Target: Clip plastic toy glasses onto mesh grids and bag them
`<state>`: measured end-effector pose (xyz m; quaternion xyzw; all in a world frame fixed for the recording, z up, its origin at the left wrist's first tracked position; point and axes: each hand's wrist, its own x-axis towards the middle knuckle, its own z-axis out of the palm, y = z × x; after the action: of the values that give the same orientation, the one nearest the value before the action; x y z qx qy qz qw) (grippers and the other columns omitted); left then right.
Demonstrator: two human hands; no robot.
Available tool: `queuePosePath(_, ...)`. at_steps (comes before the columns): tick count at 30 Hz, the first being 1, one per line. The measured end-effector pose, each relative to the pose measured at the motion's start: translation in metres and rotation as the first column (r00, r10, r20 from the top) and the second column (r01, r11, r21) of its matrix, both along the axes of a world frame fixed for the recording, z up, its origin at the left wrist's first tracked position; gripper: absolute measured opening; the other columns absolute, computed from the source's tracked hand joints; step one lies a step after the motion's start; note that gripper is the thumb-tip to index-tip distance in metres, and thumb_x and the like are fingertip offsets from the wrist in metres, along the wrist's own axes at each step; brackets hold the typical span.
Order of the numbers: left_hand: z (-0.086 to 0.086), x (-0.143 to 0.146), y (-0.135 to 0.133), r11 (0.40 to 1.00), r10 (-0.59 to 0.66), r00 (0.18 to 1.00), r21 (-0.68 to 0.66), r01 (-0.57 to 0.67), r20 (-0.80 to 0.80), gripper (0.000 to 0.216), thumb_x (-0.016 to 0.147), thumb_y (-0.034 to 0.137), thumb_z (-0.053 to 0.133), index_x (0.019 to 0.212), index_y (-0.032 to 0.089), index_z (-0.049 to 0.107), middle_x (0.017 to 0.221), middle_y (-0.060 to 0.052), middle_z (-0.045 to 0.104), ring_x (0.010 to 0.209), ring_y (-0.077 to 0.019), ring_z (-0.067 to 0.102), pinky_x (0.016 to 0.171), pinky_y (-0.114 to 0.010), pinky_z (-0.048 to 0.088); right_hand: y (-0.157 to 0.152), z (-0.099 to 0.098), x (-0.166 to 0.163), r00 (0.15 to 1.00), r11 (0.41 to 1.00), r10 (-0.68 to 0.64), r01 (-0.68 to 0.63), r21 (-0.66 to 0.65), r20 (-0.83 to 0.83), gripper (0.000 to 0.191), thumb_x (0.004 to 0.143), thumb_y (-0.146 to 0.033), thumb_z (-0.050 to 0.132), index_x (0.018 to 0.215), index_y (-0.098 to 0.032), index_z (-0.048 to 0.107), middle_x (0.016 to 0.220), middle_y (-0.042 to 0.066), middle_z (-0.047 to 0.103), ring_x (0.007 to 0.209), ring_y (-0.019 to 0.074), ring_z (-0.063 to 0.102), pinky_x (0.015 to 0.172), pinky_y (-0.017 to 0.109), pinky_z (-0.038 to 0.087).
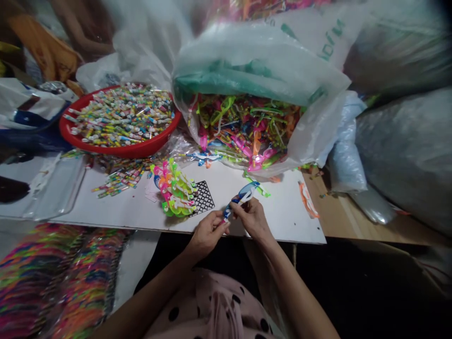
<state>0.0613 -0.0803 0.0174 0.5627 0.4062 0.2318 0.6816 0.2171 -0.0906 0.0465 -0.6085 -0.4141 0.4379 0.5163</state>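
Over the near edge of the white board (282, 221), your left hand (208, 234) and right hand (253, 217) both pinch what looks like blue toy glasses (243, 194): light, thin, springy plastic, best gripped near the bridge.

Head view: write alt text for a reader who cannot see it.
A left hand and right hand together hold a blue toy over a white board. Nearby: a stack of bright toys, a red bowl, a clear bag.
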Motion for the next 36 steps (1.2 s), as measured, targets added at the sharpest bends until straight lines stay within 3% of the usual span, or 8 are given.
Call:
queuePosePath(8, 0.001, -0.002, 0.001, 1.000, -0.018, 1.000, -0.016, 0.018, 0.015, 0.030, 0.084, 0.032, 0.054, 0.106, 0.012, 0.059, 0.076, -0.003, 0.063, 0.073, -0.0133, 0.058, 0.069, -0.025, 0.044, -0.003, -0.033, -0.003, 0.923, 0.979, -0.140, 0.075, -0.189, -0.359, 0.040, 0.067, -0.044, 0.072, 0.088, -0.014, 0.057, 0.050, -0.006, 0.054, 0.047, 0.0088, 0.047, 0.051, 0.021, 0.035)
queuePosePath(12, 0.001, -0.005, 0.002, 1.000, -0.024, 1.000, -0.008, 0.024, -0.001, 0.029, 0.081, 0.030, 0.056, 0.103, 0.012, 0.062, 0.088, -0.006, 0.067, 0.082, -0.0154, 0.062, 0.079, -0.027, 0.046, -0.006, -0.032, -0.010, 0.935, 0.977, -0.183, 0.139, -0.159, -0.305, 0.034, 0.069, -0.043, 0.071, 0.083, -0.016, 0.056, 0.051, -0.006, 0.054, 0.048, 0.0092, 0.047, 0.052, 0.022, 0.036)
queuePosePath(17, 0.010, -0.005, -0.001, 0.977, -0.005, 0.986, 0.211, 0.041, -0.168, 0.024, 0.083, 0.029, 0.053, 0.096, 0.014, 0.065, 0.079, -0.004, 0.068, 0.074, -0.0149, 0.061, 0.070, -0.025, 0.048, -0.010, -0.029, -0.011, 0.905, 0.979, -0.169, 0.107, -0.175, -0.391, 0.035, 0.068, -0.045, 0.072, 0.078, -0.017, 0.055, 0.051, -0.007, 0.051, 0.047, 0.0083, 0.045, 0.053, 0.023, 0.037)
queuePosePath(20, 0.008, -0.001, 0.005, 0.882, 0.091, 0.976, 0.471, 0.013, -0.198, 0.022, 0.086, 0.027, 0.051, 0.099, 0.015, 0.065, 0.087, -0.006, 0.069, 0.078, -0.0156, 0.062, 0.074, -0.026, 0.050, -0.012, -0.029, -0.007, 0.919, 0.986, -0.120, 0.066, -0.153, -0.376, 0.037, 0.069, -0.046, 0.071, 0.086, -0.017, 0.058, 0.067, -0.002, 0.060, 0.060, 0.0115, 0.053, 0.061, 0.025, 0.043)
queuePosePath(23, 0.000, 0.005, 0.014, 0.702, 0.193, 0.965, 0.712, -0.011, -0.176, 0.027, 0.089, 0.022, 0.044, 0.107, 0.015, 0.062, 0.101, -0.010, 0.066, 0.093, -0.0180, 0.062, 0.084, -0.031, 0.051, -0.014, -0.026, -0.004, 0.982, 0.987, 0.105, -0.122, -0.106, -0.156, 0.033, 0.075, -0.044, 0.065, 0.093, -0.017, 0.061, 0.080, 0.002, 0.063, 0.075, 0.0150, 0.057, 0.072, 0.029, 0.044)
queuePosePath(28, -0.004, 0.009, 0.004, 0.503, 0.229, 0.902, 0.838, 0.213, -0.367, 0.045, 0.087, 0.008, 0.034, 0.129, 0.013, 0.048, 0.129, -0.016, 0.053, 0.119, -0.0213, 0.052, 0.096, -0.036, 0.048, -0.011, -0.020, -0.005, 0.957, 0.977, 0.209, -0.195, -0.087, 0.200, 0.026, 0.081, -0.041, 0.056, 0.075, -0.016, 0.060, 0.073, 0.001, 0.058, 0.069, 0.0147, 0.050, 0.065, 0.028, 0.040)
queuePosePath(33, 0.073, -0.011, -0.010, 0.285, 0.315, 0.825, 0.876, 0.389, -0.469, 0.047, 0.090, 0.018, 0.040, 0.137, 0.012, 0.038, 0.140, -0.017, 0.045, 0.132, -0.0264, 0.038, 0.109, -0.046, 0.031, 0.018, -0.010, -0.004, 0.855, 0.964, 0.250, -0.262, -0.038, 0.455, 0.022, 0.082, -0.035, 0.053, 0.077, -0.017, 0.064, 0.077, 0.005, 0.063, 0.072, 0.0189, 0.056, 0.066, 0.029, 0.040)
queuePosePath(36, 0.131, -0.034, 0.027, 0.259, 0.565, 0.744, 0.933, 0.250, -0.357, 0.041, 0.092, 0.029, 0.041, 0.132, 0.021, 0.045, 0.139, -0.011, 0.045, 0.132, -0.0271, 0.037, 0.111, -0.050, 0.024, 0.044, -0.008, -0.013, 0.733, 0.928, 0.292, -0.373, 0.004, 0.614, 0.019, 0.084, -0.032, 0.052, 0.082, -0.017, 0.064, 0.077, 0.005, 0.064, 0.072, 0.0188, 0.056, 0.067, 0.028, 0.038)
